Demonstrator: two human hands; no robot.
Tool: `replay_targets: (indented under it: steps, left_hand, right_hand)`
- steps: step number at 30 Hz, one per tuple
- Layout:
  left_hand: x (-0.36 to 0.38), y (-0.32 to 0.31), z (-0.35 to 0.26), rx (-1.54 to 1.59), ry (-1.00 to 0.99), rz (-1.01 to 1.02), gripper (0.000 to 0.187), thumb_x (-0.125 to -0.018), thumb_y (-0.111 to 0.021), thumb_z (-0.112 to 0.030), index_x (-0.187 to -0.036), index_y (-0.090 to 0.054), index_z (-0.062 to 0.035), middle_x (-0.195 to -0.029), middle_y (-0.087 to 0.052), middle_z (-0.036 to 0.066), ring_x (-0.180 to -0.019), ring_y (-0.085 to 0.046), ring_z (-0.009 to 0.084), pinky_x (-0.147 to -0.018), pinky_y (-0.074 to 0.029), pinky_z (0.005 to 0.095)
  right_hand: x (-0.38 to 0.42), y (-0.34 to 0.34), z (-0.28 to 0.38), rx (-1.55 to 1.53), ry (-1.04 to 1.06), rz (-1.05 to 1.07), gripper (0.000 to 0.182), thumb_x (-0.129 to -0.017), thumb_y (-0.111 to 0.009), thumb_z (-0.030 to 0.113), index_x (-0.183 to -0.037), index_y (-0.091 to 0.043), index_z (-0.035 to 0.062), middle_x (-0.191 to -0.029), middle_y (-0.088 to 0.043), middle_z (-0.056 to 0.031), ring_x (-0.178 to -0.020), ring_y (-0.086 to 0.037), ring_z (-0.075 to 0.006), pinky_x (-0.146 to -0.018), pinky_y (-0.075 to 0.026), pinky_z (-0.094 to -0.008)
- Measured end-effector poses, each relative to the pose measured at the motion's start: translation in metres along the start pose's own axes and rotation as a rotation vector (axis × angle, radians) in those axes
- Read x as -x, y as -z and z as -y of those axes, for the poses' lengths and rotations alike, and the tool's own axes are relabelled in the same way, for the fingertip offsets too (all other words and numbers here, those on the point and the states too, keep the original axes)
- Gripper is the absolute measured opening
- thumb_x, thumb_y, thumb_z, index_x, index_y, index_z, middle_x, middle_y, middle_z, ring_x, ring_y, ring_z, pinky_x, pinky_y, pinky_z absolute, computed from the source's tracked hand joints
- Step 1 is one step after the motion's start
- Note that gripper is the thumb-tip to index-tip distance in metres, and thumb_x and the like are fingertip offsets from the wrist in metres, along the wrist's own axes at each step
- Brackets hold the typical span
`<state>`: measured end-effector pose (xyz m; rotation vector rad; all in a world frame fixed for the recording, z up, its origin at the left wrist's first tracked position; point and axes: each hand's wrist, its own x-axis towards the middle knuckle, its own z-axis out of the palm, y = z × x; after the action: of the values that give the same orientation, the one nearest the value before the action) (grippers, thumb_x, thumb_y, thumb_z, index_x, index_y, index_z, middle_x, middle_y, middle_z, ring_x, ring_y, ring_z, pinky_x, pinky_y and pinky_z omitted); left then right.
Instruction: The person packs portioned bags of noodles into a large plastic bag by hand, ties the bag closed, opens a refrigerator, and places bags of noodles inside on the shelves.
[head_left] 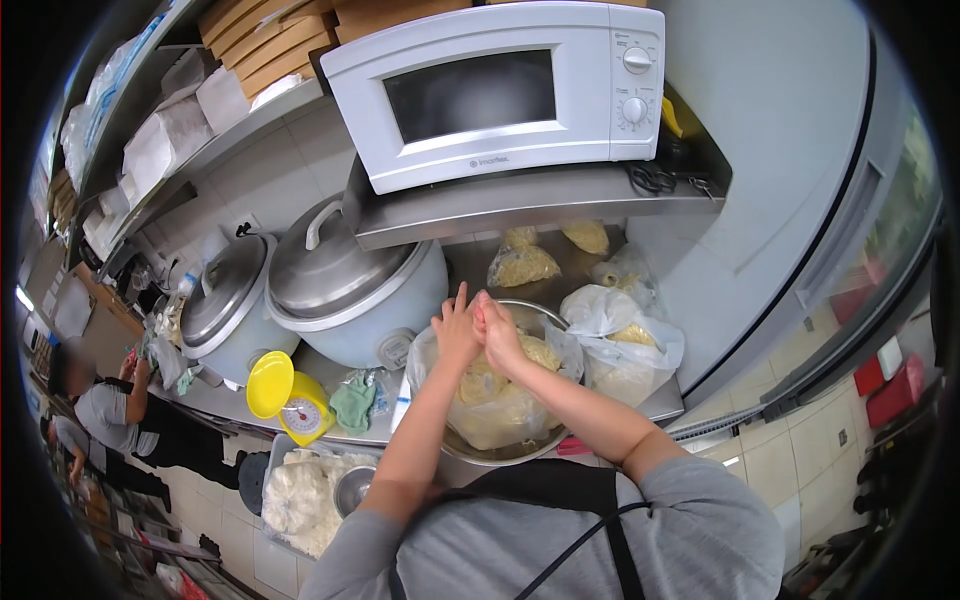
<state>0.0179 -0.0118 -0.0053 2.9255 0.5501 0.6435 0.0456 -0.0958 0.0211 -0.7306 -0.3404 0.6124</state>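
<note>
Far left: co-worker in grey shirt at the counter, bent over it. Yellow kitchen scale on the counter edge; tub of white shredded food below it, a small metal bowl inside. Two large rice cookers behind, lids on. Centre: left hand raised, fingers straight and loosely spread, palm pressed against the right hand. Right hand half-curled, fingers touching the left palm; neither grips anything I can make out. Both hover just above a clear bag of yellow noodles sitting in a steel bowl. Right: more filled bags beside it. Microwave on the shelf above.
</note>
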Motion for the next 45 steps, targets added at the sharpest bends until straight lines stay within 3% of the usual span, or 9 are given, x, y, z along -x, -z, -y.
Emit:
replay_targets:
  steps: [4,9,12,19,22,25,28,36,45]
  left_hand:
    - [-0.015,-0.009,0.004,-0.164,-0.062,0.091,0.055,-0.072,-0.056,-0.028,-0.124,-0.044,-0.015,-0.132,-0.038,0.01,-0.107,-0.042,0.0295,-0.079,-0.036,0.048]
    - [-0.032,0.0,-0.001,-0.361,-0.161,0.081,0.034,-0.072,-0.057,-0.025,-0.102,-0.057,-0.0101,-0.107,-0.049,0.008,-0.1,-0.045,0.026,-0.074,-0.04,0.0401]
    - [-0.036,0.0,0.008,-0.266,-0.181,-0.018,0.018,-0.069,-0.064,-0.017,-0.083,-0.063,-0.0058,-0.092,-0.049,0.009,-0.096,-0.047,0.0241,-0.074,-0.043,0.0367]
    - [-0.037,0.095,-0.037,0.859,-0.081,0.327,0.008,-0.069,-0.065,-0.004,-0.076,-0.063,-0.0008,-0.074,-0.061,0.007,-0.066,-0.057,0.0156,-0.062,-0.044,0.026]
    - [-0.039,0.091,-0.061,1.476,0.254,0.253,0.006,-0.073,-0.065,-0.005,-0.078,-0.063,-0.001,-0.072,-0.061,0.002,-0.066,-0.053,0.0078,-0.061,-0.04,0.0211]
    - [-0.042,0.094,-0.07,1.485,0.381,-0.026,0.005,-0.074,-0.063,-0.005,-0.077,-0.062,-0.0005,-0.069,-0.06,0.002,-0.059,-0.051,0.0071,-0.05,-0.038,0.02]
    - [-0.042,0.078,-0.04,1.406,0.384,0.005,0.006,-0.073,-0.064,-0.004,-0.077,-0.061,-0.0004,-0.064,-0.059,0.001,-0.055,-0.051,0.0073,-0.045,-0.036,0.0192]
    - [0.009,0.079,-0.004,0.865,0.208,-0.226,0.008,-0.068,-0.069,-0.008,-0.076,-0.068,-0.0044,-0.073,-0.063,0.006,-0.082,-0.049,0.0176,-0.075,-0.037,0.0286]
    - [0.049,0.055,-0.015,0.38,-0.146,-0.368,0.019,-0.061,-0.073,-0.007,-0.076,-0.061,-0.0033,-0.08,-0.058,0.006,-0.087,-0.049,0.0245,-0.079,-0.036,0.0355]
  right_hand:
    - [0.001,0.012,0.001,0.22,0.082,-0.009,0.026,-0.094,-0.04,0.026,-0.075,-0.046,0.0087,-0.062,-0.043,0.0025,-0.054,-0.04,-0.0081,-0.048,-0.03,-0.0218]
    - [0.007,0.039,0.036,1.831,1.057,0.171,0.014,-0.081,-0.054,0.024,-0.079,-0.054,0.0102,-0.074,-0.059,-0.0076,-0.063,-0.056,-0.0179,-0.064,-0.034,-0.0331]
    - [0.005,0.06,0.034,2.258,0.809,0.368,0.011,-0.076,-0.058,0.022,-0.076,-0.058,0.0112,-0.072,-0.06,-0.0041,-0.066,-0.057,-0.0166,-0.07,-0.031,-0.0366]
    - [-0.015,0.081,0.128,1.778,1.423,0.247,0.008,-0.069,-0.061,0.018,-0.077,-0.06,0.0153,-0.077,-0.06,0.0014,-0.072,-0.051,-0.0166,-0.071,-0.035,-0.0353]
    - [-0.036,0.091,0.088,1.41,1.168,0.15,0.012,-0.073,-0.06,0.018,-0.083,-0.062,0.0128,-0.081,-0.06,-0.0009,-0.079,-0.053,-0.0182,-0.072,-0.037,-0.0345]
    - [-0.019,0.045,0.013,0.732,0.397,-0.056,0.019,-0.09,-0.045,0.017,-0.087,-0.058,0.0039,-0.067,-0.057,-0.0049,-0.062,-0.056,-0.0141,-0.056,-0.044,-0.0289]
    - [0.001,0.005,0.026,0.489,0.187,-0.021,0.025,-0.092,-0.044,0.019,-0.077,-0.055,0.002,-0.062,-0.053,-0.001,-0.053,-0.051,-0.0101,-0.05,-0.04,-0.025]
    - [-0.004,0.01,0.054,1.358,0.789,0.205,0.009,-0.077,-0.054,0.013,-0.075,-0.06,0.0055,-0.075,-0.054,-0.0072,-0.076,-0.051,-0.0279,-0.067,-0.042,-0.0381]
    - [-0.008,0.042,0.058,0.993,-0.034,0.391,0.018,-0.075,-0.062,0.02,-0.073,-0.059,0.0027,-0.074,-0.056,-0.0038,-0.071,-0.054,-0.0113,-0.062,-0.041,-0.0278]
